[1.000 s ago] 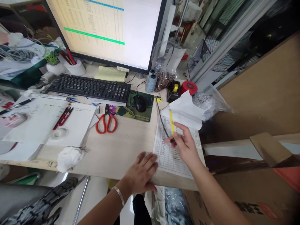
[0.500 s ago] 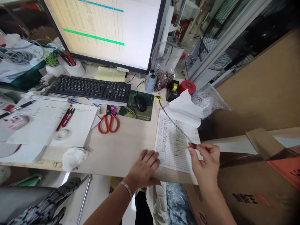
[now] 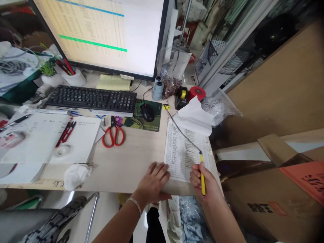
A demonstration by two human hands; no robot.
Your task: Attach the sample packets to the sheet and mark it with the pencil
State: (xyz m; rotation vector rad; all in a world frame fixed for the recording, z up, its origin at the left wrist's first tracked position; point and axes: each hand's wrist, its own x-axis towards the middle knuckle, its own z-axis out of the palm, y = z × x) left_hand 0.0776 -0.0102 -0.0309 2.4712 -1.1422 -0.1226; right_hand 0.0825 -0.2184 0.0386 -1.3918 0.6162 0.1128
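A yellow pen (image 3: 203, 184) is held in my right hand (image 3: 209, 180), between the thumb and the curled fingers. From the pen's far end a dark coiled cord (image 3: 182, 133) runs across the printed form to a yellow base (image 3: 166, 106) on the desk. The form (image 3: 177, 158) has ruled rows with handwriting, and my right hand is over its lower right part. My left hand (image 3: 154, 180) lies open, fingers stretched on the desk at the form's lower left corner, thumb at the desk edge. A turned-up white sheet (image 3: 194, 116) covers the form's top.
Orange-handled scissors (image 3: 113, 135), a mouse (image 3: 147, 112) and a keyboard (image 3: 92, 101) lie left of the form. An open notebook (image 3: 78, 135) is farther left. Thread spools (image 3: 158, 90), a red tape roll (image 3: 197, 93) and a plastic bag (image 3: 220, 106) stand behind. Cardboard boxes (image 3: 243, 189) are at right.
My right hand has moved left and changed its grip; the pen's yellow body now shows in it. My left hand stays on the desk. The view has shifted slightly.
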